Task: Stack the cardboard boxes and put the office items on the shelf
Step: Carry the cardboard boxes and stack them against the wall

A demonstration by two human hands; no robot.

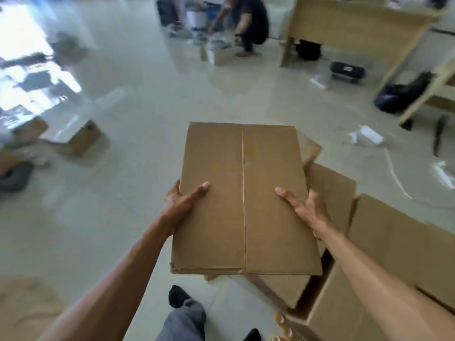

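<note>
Two hands grip the box (243, 200): my left hand (181, 205) and right hand (305, 209) clamp its side edges (thumbs on top), long axis pointing away, other boxes (384, 242) low right.

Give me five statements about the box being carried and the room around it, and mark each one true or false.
1. Both hands, the left hand and the right hand, grip the flat brown cardboard box. True.
2. The box's top flaps stand wide open. False: they lie shut, meeting at a centre seam.
3. More brown cardboard boxes sit below and to the right of the carried one. True.
4. The light wooden desk is at the far left of the room. False: it stands at the upper right.
5. A crouching person in dark clothes is on the pale tiled floor ahead. True.
</note>
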